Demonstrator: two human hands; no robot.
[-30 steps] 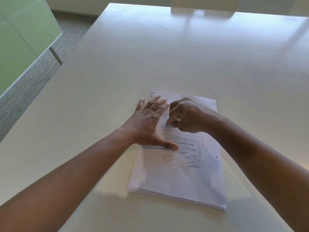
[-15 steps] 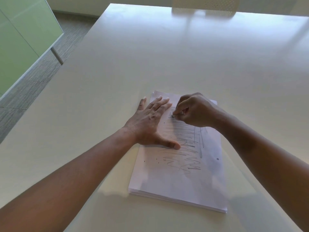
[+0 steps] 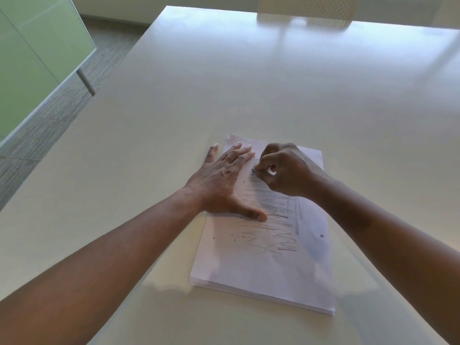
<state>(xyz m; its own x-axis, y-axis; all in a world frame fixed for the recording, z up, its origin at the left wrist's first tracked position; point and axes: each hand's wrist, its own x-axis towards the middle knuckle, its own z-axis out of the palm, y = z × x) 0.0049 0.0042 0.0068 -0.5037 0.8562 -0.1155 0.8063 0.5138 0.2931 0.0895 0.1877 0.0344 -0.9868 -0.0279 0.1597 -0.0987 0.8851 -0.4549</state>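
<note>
Right now my right hand is curled tight, thumb and forefinger pinching a short dark-tipped stub whose tip touches the top sheet; it is too small for me to tell whether it is a pencil end or an eraser. My left hand lies flat, fingers straight and a little spread, holding nothing. It presses the thick rectangular stack of white paper sheets down onto the broad pale cream table, with its little finger off the paper's left edge and its thumb pointing across the sheet toward the grey pencil scribbles. The stack's long axis runs away from me, near short edge toward my body, far short edge just past my knuckles. The stub's tip stands at the far end of the sheet, just beside my left fingertips, and nearly all the scribbles lie from it back toward me, between my forearms. So I judge the next strokes must travel down that long axis toward me, the right hand alone placed to make them, the left steadying the sheet. A few dark specks lie loose on the paper. Nothing sits in a container: the stack lies straight on the table. Beyond the far edge a pale perforated chair back shows, and to the left a green glass panel.
</note>
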